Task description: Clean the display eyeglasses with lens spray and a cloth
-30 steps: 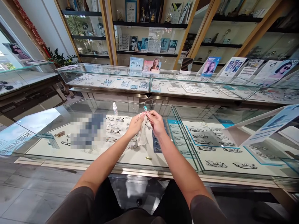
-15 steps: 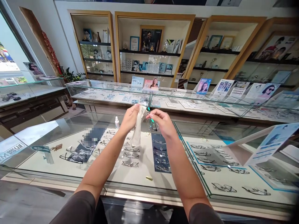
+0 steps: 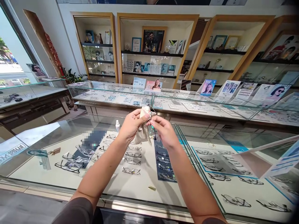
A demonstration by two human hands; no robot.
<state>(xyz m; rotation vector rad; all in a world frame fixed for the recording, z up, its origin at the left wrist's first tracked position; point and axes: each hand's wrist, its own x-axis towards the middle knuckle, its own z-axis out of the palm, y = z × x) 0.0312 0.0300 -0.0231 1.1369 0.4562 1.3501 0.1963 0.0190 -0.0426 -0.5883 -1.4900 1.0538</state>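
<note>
My left hand (image 3: 131, 125) is closed on a cream cloth (image 3: 141, 136), pinching it between thumb and fingers. The cloth is folded up over part of a pair of eyeglasses, and its loose end hangs down. My right hand (image 3: 165, 130) pinches the dark-framed eyeglasses (image 3: 154, 133) at their right side; one thin temple points downward below the fingers. Greenish glints show on the lens beside the right fingertips. Most of the frame is hidden by the cloth and fingers. Both hands are raised above the glass display counter (image 3: 88, 194), close together.
A small white bottle (image 3: 117, 125) stands on the counter beyond my left forearm. Rows of eyeglasses (image 3: 131, 171) lie under the glass, some on a dark panel (image 3: 161, 169). A tilted sign (image 3: 281, 160) stands at right. Behind runs another glass showcase (image 3: 105, 90), with wall shelves (image 3: 151, 54) beyond.
My left hand has brought the cloth up and around the eyeglasses; earlier it hung as a long strip. The hands have drawn closer together, and the view has shifted slightly.
</note>
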